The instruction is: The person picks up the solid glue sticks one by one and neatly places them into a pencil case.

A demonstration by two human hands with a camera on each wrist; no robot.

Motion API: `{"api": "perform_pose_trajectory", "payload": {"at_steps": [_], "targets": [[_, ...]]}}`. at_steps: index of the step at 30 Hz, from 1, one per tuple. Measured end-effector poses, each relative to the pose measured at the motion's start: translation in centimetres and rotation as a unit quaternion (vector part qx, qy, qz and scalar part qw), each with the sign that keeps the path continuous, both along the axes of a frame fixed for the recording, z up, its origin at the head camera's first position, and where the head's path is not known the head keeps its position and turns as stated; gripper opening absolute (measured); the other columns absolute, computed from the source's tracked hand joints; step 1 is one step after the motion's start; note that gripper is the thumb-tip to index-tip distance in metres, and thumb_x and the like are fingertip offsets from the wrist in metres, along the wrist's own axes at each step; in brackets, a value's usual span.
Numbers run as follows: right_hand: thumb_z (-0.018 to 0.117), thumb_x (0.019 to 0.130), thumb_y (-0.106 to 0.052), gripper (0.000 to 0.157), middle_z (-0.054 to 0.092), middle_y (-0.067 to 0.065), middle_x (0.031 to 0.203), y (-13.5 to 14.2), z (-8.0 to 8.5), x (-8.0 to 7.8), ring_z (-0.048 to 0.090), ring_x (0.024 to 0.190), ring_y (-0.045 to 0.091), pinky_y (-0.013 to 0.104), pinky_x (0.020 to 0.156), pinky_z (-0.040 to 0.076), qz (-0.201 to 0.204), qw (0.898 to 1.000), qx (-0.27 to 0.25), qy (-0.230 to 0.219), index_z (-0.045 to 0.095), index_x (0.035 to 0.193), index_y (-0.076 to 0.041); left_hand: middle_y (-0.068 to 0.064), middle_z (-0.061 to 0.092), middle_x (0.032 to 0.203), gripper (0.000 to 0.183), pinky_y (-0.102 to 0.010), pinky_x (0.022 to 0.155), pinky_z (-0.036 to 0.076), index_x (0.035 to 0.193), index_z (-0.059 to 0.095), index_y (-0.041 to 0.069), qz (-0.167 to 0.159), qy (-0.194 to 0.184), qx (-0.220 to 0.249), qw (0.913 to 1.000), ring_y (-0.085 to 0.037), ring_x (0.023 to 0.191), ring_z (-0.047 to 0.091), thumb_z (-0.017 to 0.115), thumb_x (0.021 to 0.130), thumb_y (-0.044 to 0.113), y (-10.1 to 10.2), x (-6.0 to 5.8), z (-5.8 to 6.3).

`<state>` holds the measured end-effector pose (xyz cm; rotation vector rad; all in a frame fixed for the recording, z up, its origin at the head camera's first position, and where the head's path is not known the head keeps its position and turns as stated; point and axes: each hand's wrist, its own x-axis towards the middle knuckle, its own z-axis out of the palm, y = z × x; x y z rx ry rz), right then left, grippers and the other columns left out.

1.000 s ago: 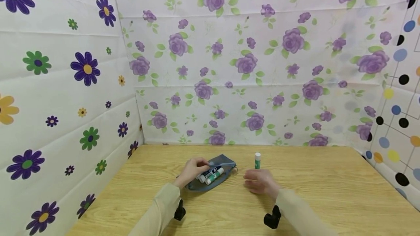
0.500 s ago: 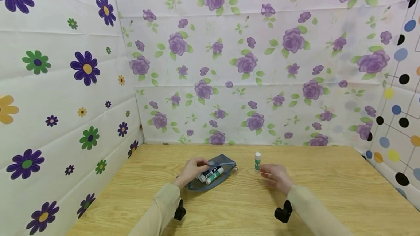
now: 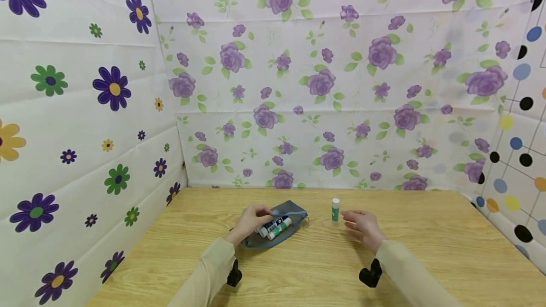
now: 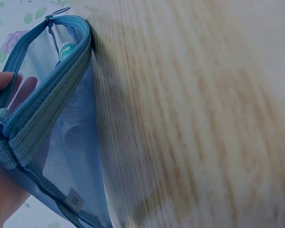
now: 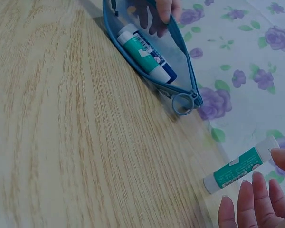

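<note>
My left hand (image 3: 249,222) pinches the upper edge of a blue mesh zip pouch (image 3: 288,207), between thumb and fingers, holding its mouth apart. Inside lie a green-and-white glue stick (image 3: 279,229) and a dark navy tube with a white end (image 5: 165,67). The pouch's zipped rim also shows in the left wrist view, where the mesh side (image 4: 78,137) hides most of the contents. A second green-and-white glue stick (image 3: 335,210) stands upright on the table, to the pouch's right. Just right of it is my right hand (image 3: 362,227), fingers loosely extended, holding nothing.
The wooden table (image 3: 298,278) runs back to a flowered cloth wall (image 3: 298,146). More patterned cloth hangs along the left and right sides. A ring pull (image 5: 183,104) hangs from the pouch's zip at its right end.
My right hand has moved right, from in front of the standing glue stick to beside it, so the stick's lower part now shows. The left hand and pouch stay put.
</note>
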<state>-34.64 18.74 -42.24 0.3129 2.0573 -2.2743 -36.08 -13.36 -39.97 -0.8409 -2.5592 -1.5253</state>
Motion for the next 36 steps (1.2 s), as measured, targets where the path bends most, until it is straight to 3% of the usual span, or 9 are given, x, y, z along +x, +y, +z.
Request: {"api": "perform_pose_trajectory", "payload": {"at_steps": [8, 14, 18, 21, 24, 28, 36], "targets": [[0.063, 0.086, -0.016, 0.046, 0.051, 0.013, 0.108, 0.0, 0.1, -0.8, 0.047, 0.105, 0.034, 0.041, 0.083, 0.043, -0.020, 1.000, -0.016, 0.011, 0.042, 0.121, 0.005, -0.020, 0.059, 0.092, 0.015, -0.052, 0.070, 0.042, 0.096, 0.062, -0.011, -0.002, -0.005, -0.001, 1.0000, -0.039, 0.082, 0.054, 0.055, 0.088, 0.000, 0.0, 0.1, 0.2], [0.063, 0.087, -0.014, 0.046, 0.047, 0.015, 0.111, -0.1, -0.1, -1.3, 0.047, 0.105, 0.035, 0.040, 0.082, 0.044, -0.021, 0.999, -0.007, 0.026, 0.040, 0.121, 0.006, -0.021, 0.059, 0.092, 0.015, -0.052, 0.070, 0.043, 0.097, 0.061, -0.011, -0.002, -0.004, 0.002, 1.0000, -0.039, 0.081, 0.055, 0.056, 0.088, 0.000, -0.1, 0.1, 0.1], [0.061, 0.088, -0.010, 0.045, 0.045, 0.017, 0.111, -0.1, -0.4, -1.8, 0.046, 0.104, 0.033, 0.041, 0.083, 0.043, -0.011, 0.998, 0.020, 0.060, 0.039, 0.123, 0.007, -0.020, 0.059, 0.093, 0.015, -0.050, 0.070, 0.043, 0.097, 0.062, -0.011, 0.003, -0.001, -0.003, 1.0000, -0.036, 0.081, 0.055, 0.056, 0.088, 0.000, 0.0, 0.1, 0.1], [0.061, 0.087, -0.006, 0.046, 0.044, 0.018, 0.109, -0.1, -0.6, -2.1, 0.049, 0.095, 0.025, 0.041, 0.084, 0.042, -0.003, 0.995, 0.037, 0.092, 0.039, 0.123, 0.009, -0.021, 0.059, 0.093, 0.015, -0.050, 0.070, 0.044, 0.097, 0.062, -0.010, 0.003, -0.001, -0.004, 1.0000, -0.036, 0.081, 0.056, 0.056, 0.088, 0.000, -0.1, 0.2, 0.1], [0.063, 0.085, -0.004, 0.047, 0.044, 0.021, 0.109, 0.0, -0.7, -2.3, 0.050, 0.088, 0.018, 0.041, 0.084, 0.042, -0.002, 0.991, 0.051, 0.121, 0.039, 0.123, 0.010, -0.021, 0.059, 0.092, 0.015, -0.050, 0.070, 0.043, 0.097, 0.062, -0.010, 0.001, -0.003, -0.003, 1.0000, -0.037, 0.081, 0.055, 0.056, 0.088, 0.000, -0.1, 0.1, 0.1], [0.067, 0.082, -0.006, 0.050, 0.045, 0.023, 0.112, 0.2, -1.5, -2.7, 0.052, 0.090, 0.020, 0.039, 0.082, 0.044, -0.001, 0.984, 0.075, 0.161, 0.041, 0.122, 0.010, -0.021, 0.059, 0.092, 0.015, -0.050, 0.070, 0.043, 0.098, 0.062, -0.010, 0.003, -0.003, -0.005, 1.0000, -0.038, 0.081, 0.055, 0.056, 0.088, 0.000, -0.1, 0.1, 0.1], [0.074, 0.077, -0.022, 0.053, 0.050, 0.017, 0.113, 1.8, -5.2, -5.8, 0.051, 0.099, 0.026, 0.027, 0.073, 0.047, 0.024, 0.959, 0.129, 0.252, 0.049, 0.120, -0.002, -0.019, 0.060, 0.091, 0.015, -0.039, 0.066, 0.045, 0.097, 0.063, -0.009, 0.008, 0.006, -0.014, 0.9999, -0.036, 0.080, 0.056, 0.057, 0.088, 0.001, -0.1, 0.1, 0.1]]}}
